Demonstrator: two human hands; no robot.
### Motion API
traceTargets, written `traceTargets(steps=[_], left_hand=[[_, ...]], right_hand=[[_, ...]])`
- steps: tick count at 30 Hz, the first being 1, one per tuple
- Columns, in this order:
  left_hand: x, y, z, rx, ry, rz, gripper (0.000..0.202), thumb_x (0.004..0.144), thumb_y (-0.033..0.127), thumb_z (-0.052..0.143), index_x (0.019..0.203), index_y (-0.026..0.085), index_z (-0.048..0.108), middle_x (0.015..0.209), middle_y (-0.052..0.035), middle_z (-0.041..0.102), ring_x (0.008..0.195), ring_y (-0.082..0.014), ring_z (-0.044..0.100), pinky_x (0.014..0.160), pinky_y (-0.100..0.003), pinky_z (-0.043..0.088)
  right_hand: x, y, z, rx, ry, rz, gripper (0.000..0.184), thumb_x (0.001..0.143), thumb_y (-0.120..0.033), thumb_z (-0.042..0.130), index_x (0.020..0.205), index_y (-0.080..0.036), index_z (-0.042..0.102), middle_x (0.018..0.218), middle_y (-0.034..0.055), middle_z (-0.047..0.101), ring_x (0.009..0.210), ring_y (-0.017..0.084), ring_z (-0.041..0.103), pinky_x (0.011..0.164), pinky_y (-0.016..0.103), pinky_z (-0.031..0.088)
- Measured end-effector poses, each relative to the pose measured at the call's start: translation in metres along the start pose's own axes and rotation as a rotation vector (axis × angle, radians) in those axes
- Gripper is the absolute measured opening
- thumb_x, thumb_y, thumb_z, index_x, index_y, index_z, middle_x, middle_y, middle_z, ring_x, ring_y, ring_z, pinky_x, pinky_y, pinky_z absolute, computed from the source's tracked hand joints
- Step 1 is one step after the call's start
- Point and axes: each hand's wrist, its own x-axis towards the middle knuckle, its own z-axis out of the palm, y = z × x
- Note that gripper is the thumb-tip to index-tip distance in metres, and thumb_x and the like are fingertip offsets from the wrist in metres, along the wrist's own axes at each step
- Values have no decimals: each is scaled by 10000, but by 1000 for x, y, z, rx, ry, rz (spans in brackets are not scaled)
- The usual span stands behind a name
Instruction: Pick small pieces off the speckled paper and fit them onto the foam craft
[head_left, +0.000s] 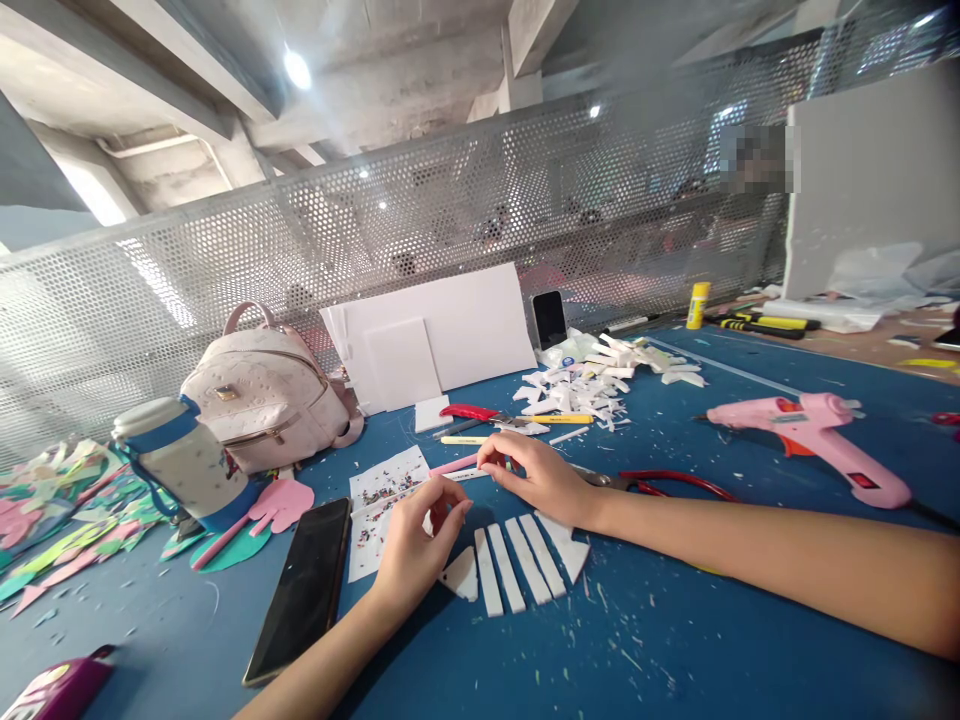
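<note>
Though left hand (420, 535) curls beside foam strips (508, 565), its hold is hidden | right hand (540, 482): fingertips lowered, grip unclear.

The left grip (420, 540) curls over its own fingertips, so whether it pinches anything cannot be told. It also covers one edge of the white foam wedge (461, 578). The right grip (536, 478) hides the blades of the scissors (607, 481). The purple thing (56, 690) is cut off at the bottom-left corner. The print on the sheet (386, 480) is too small to read. A blurred patch (759, 158) sits behind the mesh (450, 210).
</note>
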Motion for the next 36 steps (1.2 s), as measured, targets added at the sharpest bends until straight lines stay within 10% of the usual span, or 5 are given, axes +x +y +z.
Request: traceTargets(steps=[23, 36], left_hand=[[1, 1, 0, -13, 1, -17, 138, 917, 254, 529, 799, 192, 566, 696, 26, 582, 588, -106, 463, 602, -222, 383], [1, 3, -1, -4, 6, -8, 140, 915, 259, 517, 802, 197, 571, 693, 15, 586, 591, -116, 472, 598, -225, 389]], right_hand=[[1, 1, -1, 53, -30, 46, 380, 1015, -424, 441, 754, -174, 556, 687, -24, 550, 621, 114, 494, 621, 239, 327], [1, -3, -1, 96, 23, 85, 199, 998, -369, 467, 905, -204, 527, 767, -12, 554, 673, 133, 506, 635, 251, 384]])
